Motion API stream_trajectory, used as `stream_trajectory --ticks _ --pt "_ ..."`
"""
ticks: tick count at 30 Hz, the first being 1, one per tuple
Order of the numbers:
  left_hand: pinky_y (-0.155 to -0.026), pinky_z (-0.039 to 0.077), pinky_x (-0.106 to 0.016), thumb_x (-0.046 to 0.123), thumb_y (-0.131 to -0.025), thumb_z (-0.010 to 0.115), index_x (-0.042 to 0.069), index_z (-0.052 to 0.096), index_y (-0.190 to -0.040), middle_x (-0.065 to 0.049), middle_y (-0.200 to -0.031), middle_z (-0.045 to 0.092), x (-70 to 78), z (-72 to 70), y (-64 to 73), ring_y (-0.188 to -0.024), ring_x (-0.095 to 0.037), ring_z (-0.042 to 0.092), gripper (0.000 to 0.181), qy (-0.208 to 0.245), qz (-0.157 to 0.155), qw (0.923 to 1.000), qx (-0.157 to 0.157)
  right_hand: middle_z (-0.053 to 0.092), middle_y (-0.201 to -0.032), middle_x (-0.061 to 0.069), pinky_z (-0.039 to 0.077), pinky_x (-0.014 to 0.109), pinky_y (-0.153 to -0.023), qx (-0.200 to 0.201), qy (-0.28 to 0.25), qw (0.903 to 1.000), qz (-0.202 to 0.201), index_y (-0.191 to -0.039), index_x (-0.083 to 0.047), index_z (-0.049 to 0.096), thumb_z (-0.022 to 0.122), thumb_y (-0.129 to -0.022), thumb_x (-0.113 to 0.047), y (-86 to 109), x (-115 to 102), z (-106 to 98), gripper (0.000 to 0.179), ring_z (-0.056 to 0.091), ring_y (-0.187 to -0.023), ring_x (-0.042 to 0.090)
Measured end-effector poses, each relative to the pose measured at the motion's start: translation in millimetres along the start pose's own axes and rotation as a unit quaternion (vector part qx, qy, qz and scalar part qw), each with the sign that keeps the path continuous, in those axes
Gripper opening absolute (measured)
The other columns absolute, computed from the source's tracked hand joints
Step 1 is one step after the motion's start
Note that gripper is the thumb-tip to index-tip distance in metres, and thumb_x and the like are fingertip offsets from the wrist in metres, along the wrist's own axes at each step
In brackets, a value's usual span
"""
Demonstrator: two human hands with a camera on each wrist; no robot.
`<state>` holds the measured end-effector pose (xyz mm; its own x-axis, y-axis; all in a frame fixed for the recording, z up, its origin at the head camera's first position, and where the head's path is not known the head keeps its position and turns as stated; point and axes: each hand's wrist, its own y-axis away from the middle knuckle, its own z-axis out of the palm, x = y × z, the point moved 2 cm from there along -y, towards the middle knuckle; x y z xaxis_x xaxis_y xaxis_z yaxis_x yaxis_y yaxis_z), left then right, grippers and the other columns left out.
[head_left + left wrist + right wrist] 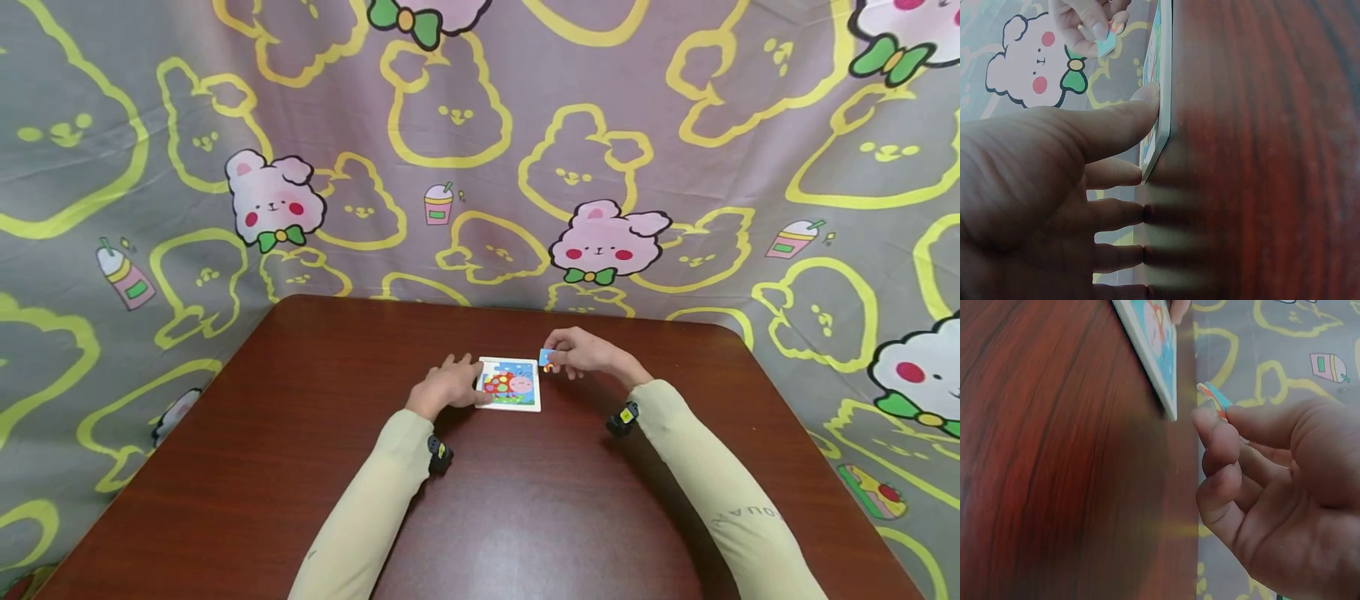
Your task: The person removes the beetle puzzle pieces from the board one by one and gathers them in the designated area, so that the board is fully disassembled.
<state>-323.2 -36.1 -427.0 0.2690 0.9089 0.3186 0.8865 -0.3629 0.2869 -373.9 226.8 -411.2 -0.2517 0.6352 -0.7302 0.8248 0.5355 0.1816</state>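
A white-framed jigsaw puzzle (516,408) lies flat on the table, its picture a red spotted ladybug with a pink face. At its upper left, a patch shows plain white. My left hand (448,387) rests at the puzzle's left side; in the left wrist view the thumb (1145,103) lies on the frame's edge, while the straight, spread fingers touch the tabletop. Just beyond the upper right corner, my right hand (591,353) pinches a blue puzzle piece (547,358) with an orange-yellow curve between thumb and index finger. The piece is held above the table, apart from the frame.
The dark red-brown wooden table (510,508) spreads around both arms. A patterned curtain (495,233) with rabbits and drink cups hangs behind the table's far edge and along its sides. Each wrist wears a small black camera (440,456).
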Motion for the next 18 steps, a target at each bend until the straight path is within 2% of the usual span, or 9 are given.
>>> stream_trajectory --ticks 9,18 --pt "-0.121 0.019 -0.058 0.046 -0.094 0.061 0.02 0.029 -0.156 -0.011 -0.165 0.019 1.1 -0.8 2.1 -0.152 -0.04 0.012 0.074 -0.005 -0.002 1.0 -0.006 0.065 -0.078 0.013 0.048 0.028 -0.05 -0.015 0.037 0.9989 0.025 -0.106 -0.002 0.057 0.057 -0.099 -0.011 10.4 10.5 -9.2 0.011 0.055 -0.053 0.018" --pt "-0.121 0.017 -0.057 0.046 -0.095 0.06 0.02 0.029 -0.156 -0.011 -0.165 0.017 -0.4 -0.6 3.2 -0.152 -0.039 0.011 0.074 0.0 -0.003 0.9999 -0.01 0.066 -0.075 0.012 0.049 0.03 -0.049 -0.035 0.046 0.9968 0.056 -0.101 -0.002 0.056 0.059 -0.097 -0.01 14.6 19.5 -12.8 0.009 0.055 -0.053 0.018"
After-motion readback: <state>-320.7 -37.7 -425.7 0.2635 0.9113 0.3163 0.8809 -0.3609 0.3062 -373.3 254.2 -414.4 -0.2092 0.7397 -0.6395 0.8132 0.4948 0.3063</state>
